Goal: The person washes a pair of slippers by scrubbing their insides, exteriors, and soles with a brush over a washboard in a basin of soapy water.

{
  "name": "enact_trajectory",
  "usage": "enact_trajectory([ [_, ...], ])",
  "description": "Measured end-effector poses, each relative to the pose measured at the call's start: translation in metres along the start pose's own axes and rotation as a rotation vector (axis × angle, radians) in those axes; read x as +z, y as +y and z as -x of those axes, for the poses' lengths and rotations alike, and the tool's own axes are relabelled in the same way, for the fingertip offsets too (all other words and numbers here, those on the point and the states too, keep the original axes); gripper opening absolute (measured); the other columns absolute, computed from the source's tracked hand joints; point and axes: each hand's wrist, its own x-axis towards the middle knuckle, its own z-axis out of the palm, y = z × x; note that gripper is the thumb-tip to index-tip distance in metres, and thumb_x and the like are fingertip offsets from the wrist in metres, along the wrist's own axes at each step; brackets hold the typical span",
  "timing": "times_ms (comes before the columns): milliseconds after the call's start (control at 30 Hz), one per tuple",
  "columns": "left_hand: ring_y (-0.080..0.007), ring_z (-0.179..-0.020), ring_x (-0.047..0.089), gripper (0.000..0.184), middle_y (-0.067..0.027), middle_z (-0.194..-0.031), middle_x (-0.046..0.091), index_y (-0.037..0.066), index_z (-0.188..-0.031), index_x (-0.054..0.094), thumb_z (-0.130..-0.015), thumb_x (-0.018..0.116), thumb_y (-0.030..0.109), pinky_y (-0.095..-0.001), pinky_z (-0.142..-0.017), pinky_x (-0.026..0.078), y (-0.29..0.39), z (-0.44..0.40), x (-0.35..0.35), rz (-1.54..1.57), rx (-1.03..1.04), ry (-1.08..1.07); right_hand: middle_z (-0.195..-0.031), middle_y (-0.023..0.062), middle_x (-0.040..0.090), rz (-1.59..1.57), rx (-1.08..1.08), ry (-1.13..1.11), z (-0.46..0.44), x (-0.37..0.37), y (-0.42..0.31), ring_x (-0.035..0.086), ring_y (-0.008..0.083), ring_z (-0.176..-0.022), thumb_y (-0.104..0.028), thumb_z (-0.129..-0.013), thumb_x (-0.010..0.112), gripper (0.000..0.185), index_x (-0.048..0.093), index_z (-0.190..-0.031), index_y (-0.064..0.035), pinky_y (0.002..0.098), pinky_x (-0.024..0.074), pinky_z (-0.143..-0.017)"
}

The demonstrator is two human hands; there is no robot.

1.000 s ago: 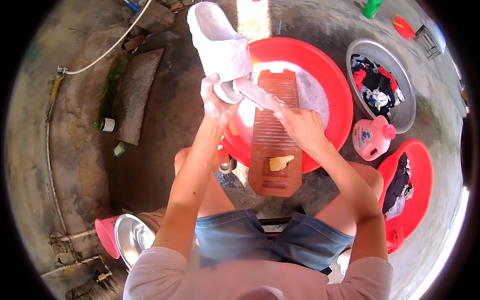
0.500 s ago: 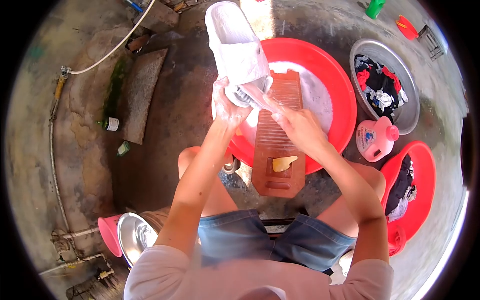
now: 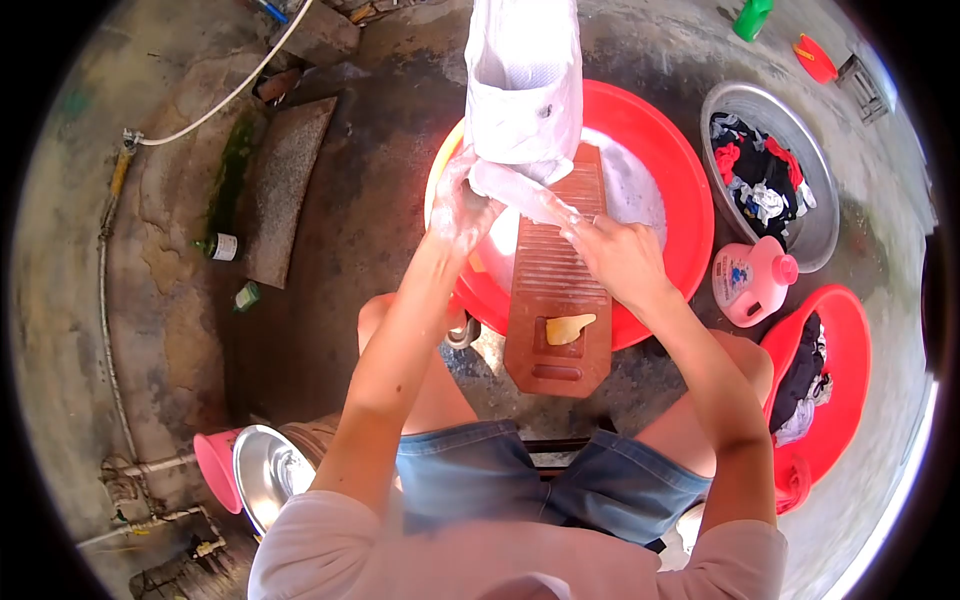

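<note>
A white slide sandal point(image 3: 525, 115), wet and soapy, is held up over the red basin with its toe end toward me. My left hand point(image 3: 465, 205), with suds on it, is closed around the toe end from the left. My right hand point(image 3: 615, 255) grips the handle of a pale scrubbing brush point(image 3: 530, 195). The brush head lies against the toe end of the slide, its bristles hidden from view. Below, a brown washboard point(image 3: 560, 240) leans in the red basin point(image 3: 690, 210) of sudsy water. A yellowish piece of soap point(image 3: 570, 328) rests in the board's recess.
To the right stand a metal basin point(image 3: 825, 225) of clothes, a pink detergent jug point(image 3: 745, 285) and a red tub point(image 3: 845, 400) with clothes. A green bottle point(image 3: 220, 247) lies on the left, near a stone slab point(image 3: 290, 190). A metal bowl point(image 3: 270, 475) is at lower left.
The slide has turned more upright and shifted right. The brush has swung from inside the toe opening to lie across the toe end, and my right hand has moved slightly right and down.
</note>
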Motion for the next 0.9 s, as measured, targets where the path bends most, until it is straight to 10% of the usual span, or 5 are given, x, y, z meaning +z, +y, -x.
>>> enact_trajectory([
  [467,-0.0251,-0.098,0.06,0.034,-0.0141,-0.109,0.058,0.001,-0.121,0.043,-0.088,0.048,-0.001,-0.0402,-0.09,0.05,-0.008,-0.008,-0.021,-0.271,0.13,0.239,-0.059,0.0043,0.052,0.199,0.001,0.097,-0.009,-0.017,0.023,0.055,0.0224,-0.044,-0.031,-0.086,0.058,0.041,0.053,-0.126,-0.0319,0.0351,0.0459,-0.041],
  [900,-0.0216,-0.09,0.06,0.023,-0.0106,-0.103,0.06,-0.002,-0.107,0.054,-0.088,0.051,0.01,-0.0342,-0.076,0.05,-0.002,-0.003,-0.024,-0.154,0.095,0.403,-0.058,0.0039,0.05,0.096,-0.07,0.033,0.009,0.0,0.005,0.053,0.0228,-0.042,-0.033,-0.086,0.058,0.04,0.054,-0.126,-0.0324,0.0357,0.0449,-0.04],
])
